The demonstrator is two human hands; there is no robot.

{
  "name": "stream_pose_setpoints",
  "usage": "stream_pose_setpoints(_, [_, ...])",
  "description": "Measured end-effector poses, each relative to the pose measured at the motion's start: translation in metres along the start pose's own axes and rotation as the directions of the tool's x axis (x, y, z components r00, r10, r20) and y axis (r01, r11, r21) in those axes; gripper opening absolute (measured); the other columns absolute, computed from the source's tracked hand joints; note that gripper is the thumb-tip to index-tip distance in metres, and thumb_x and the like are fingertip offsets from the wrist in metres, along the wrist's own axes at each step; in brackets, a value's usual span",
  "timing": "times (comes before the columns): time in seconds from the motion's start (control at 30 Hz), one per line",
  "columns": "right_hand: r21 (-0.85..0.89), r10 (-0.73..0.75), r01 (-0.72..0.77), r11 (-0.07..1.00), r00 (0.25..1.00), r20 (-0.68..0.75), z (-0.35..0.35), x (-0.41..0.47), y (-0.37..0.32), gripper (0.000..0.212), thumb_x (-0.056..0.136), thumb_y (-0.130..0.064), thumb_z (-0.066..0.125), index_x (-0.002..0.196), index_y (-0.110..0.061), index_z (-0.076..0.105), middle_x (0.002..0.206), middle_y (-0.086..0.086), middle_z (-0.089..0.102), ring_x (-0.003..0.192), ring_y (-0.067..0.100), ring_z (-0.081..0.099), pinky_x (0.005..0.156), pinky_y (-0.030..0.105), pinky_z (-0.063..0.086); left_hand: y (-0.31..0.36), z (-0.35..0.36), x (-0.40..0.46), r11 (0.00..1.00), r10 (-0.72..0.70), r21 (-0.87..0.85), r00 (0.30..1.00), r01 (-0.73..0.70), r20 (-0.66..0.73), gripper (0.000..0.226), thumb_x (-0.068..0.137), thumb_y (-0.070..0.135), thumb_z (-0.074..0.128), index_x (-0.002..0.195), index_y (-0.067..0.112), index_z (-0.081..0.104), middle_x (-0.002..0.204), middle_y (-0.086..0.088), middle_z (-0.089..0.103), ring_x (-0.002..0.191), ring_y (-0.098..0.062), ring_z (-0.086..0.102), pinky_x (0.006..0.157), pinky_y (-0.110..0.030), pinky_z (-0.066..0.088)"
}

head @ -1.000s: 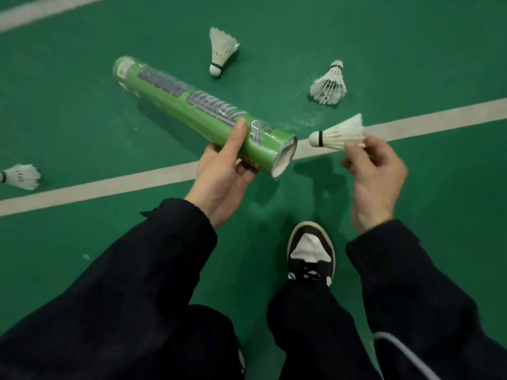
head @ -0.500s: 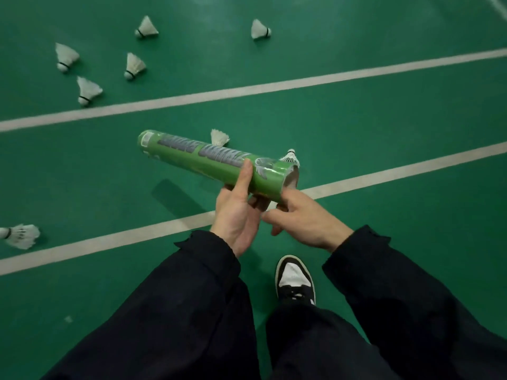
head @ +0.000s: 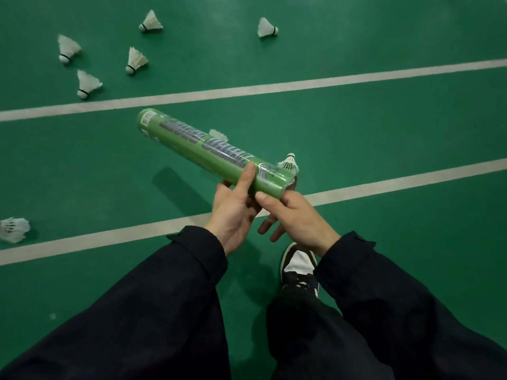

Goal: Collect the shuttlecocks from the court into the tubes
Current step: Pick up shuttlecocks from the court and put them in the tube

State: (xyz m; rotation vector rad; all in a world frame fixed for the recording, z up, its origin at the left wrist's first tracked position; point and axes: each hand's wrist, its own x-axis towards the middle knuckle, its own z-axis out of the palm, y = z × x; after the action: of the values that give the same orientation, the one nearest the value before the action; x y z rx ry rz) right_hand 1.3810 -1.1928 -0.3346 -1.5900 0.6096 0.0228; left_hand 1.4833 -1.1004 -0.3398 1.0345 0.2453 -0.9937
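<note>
A green shuttlecock tube [head: 208, 152] is held level over the court, its near end gripped by my left hand [head: 233, 212], thumb on top. My right hand [head: 296, 218] is at the tube's near mouth, thumb against the rim and lower fingers spread; no shuttlecock shows in it. One white shuttlecock [head: 288, 163] lies on the floor just past the tube's mouth. Another shuttlecock [head: 218, 134] peeks out from behind the tube's middle. Several more lie at the upper left, among them a shuttlecock [head: 87, 83] near the far line. A single shuttlecock [head: 13, 229] lies at the left edge.
The floor is green court with two white lines [head: 356, 78] crossing it. A lone shuttlecock [head: 266, 28] lies at the top centre. My black-and-white shoe [head: 299, 267] stands below the hands, with dark sleeves and trousers filling the bottom of the view.
One second ago my right hand held a shuttlecock beside the tube's mouth; it then closed onto the mouth and the shuttlecock is out of sight. The view has tilted up, showing more court.
</note>
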Motion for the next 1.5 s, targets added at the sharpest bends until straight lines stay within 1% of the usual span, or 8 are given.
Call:
stream_pose_setpoints(0.17, [0.191, -0.022, 0.083, 0.978, 0.952, -0.305, -0.048, 0.028, 0.04, 0.034, 0.091, -0.049, 0.056, 0.099, -0.021, 0.074, 0.097, 0.001, 0.076, 0.063, 0.014, 0.064, 0.057, 0.031, 0.053, 0.018, 0.001, 0.058, 1.0, -0.011, 0.005, 0.989, 0.011, -0.145, 0.06, 0.095, 0.03, 0.071, 0.143, -0.001, 0.053, 0.118, -0.012, 0.079, 0.104, -0.022, 0.078, 0.083, -0.035, 0.064])
stream_pose_setpoints(0.4, [-0.276, 0.064, -0.152, 0.949, 0.951, -0.303, -0.084, 0.101, 0.093, 0.017, 0.103, -0.027, 0.056, 0.113, -0.032, 0.069, 0.137, 0.003, 0.053, 0.119, 0.006, 0.055, 0.11, 0.037, 0.044, 0.055, -0.007, 0.088, 0.992, -0.011, 0.117, 0.972, 0.039, -0.235, 0.069, 0.086, 0.034, 0.077, 0.143, 0.007, 0.051, 0.128, -0.01, 0.076, 0.112, -0.023, 0.076, 0.088, -0.038, 0.064])
stream_pose_setpoints(0.6, [-0.842, 0.013, -0.207, 0.498, 0.973, -0.231, -0.102, 0.184, 0.15, 0.04, 0.1, -0.037, 0.061, 0.139, -0.034, 0.06, 0.169, 0.01, 0.025, 0.149, 0.035, 0.034, 0.121, 0.048, 0.028, 0.041, -0.003, 0.157, 0.991, -0.011, 0.129, 0.983, 0.036, -0.185, 0.058, 0.095, 0.03, 0.072, 0.142, 0.004, 0.052, 0.125, -0.011, 0.076, 0.104, -0.021, 0.078, 0.081, -0.035, 0.065])
stream_pose_setpoints(0.83, [-0.119, -0.167, 0.117, 0.986, 0.741, -0.651, -0.089, 0.155, 0.073, 0.02, 0.09, -0.027, 0.067, 0.097, -0.045, 0.071, 0.101, -0.021, 0.074, 0.1, 0.003, 0.069, 0.095, 0.029, 0.058, 0.056, -0.018, 0.171, 0.999, 0.049, 0.025, 0.991, -0.046, -0.127, 0.072, 0.085, 0.034, 0.079, 0.143, 0.0, 0.053, 0.127, -0.015, 0.075, 0.109, -0.025, 0.077, 0.082, -0.034, 0.063])
stream_pose_setpoints(0.97, [-0.264, -0.438, 0.35, 0.899, 0.75, -0.496, -0.034, 0.146, 0.02, 0.018, 0.085, -0.027, 0.069, 0.094, -0.042, 0.067, 0.103, -0.015, 0.063, 0.099, 0.0, 0.062, 0.085, 0.013, 0.051, 0.059, -0.026, 0.167, 0.996, 0.047, -0.069, 0.993, -0.055, -0.109, 0.072, 0.083, 0.037, 0.078, 0.14, -0.002, 0.059, 0.125, -0.016, 0.076, 0.104, -0.023, 0.077, 0.082, -0.033, 0.063])
stream_pose_setpoints(1.13, [-0.636, -0.571, 0.222, 0.739, 0.706, -0.418, 0.017, 0.181, 0.0, 0.024, 0.081, -0.027, 0.082, 0.098, -0.012, 0.073, 0.118, 0.012, 0.049, 0.106, 0.025, 0.052, 0.092, 0.04, 0.05, 0.079, -0.049, 0.157, 0.986, 0.038, -0.161, 0.999, -0.036, 0.01, 0.051, 0.083, 0.04, 0.077, 0.117, 0.002, 0.072, 0.115, -0.017, 0.077, 0.093, -0.021, 0.077, 0.079, -0.032, 0.063])
stream_pose_setpoints(1.3, [-0.613, -0.713, 0.472, 0.634, 0.663, -0.227, 0.039, 0.173, -0.039, 0.018, 0.096, -0.035, 0.067, 0.091, -0.018, 0.066, 0.094, -0.012, 0.057, 0.068, 0.002, 0.049, 0.064, 0.016, 0.04, 0.12, -0.083, 0.132, 0.963, 0.079, -0.257, 0.997, -0.081, -0.019, 0.071, 0.083, 0.041, 0.075, 0.138, -0.003, 0.062, 0.133, -0.019, 0.071, 0.102, -0.022, 0.074, 0.093, -0.035, 0.062])
stream_pose_setpoints(1.5, [-0.722, -0.119, 0.285, 0.631, 0.955, 0.273, 0.091, 0.195, -0.072, 0.035, 0.096, -0.045, 0.063, 0.126, -0.028, 0.06, 0.096, -0.008, 0.072, 0.07, 0.006, 0.066, 0.063, 0.031, 0.054, 0.136, -0.106, 0.114, 0.964, 0.127, -0.235, 0.992, -0.126, -0.011, 0.073, 0.085, 0.041, 0.076, 0.141, -0.002, 0.058, 0.126, -0.019, 0.075, 0.103, -0.025, 0.076, 0.082, -0.032, 0.063])
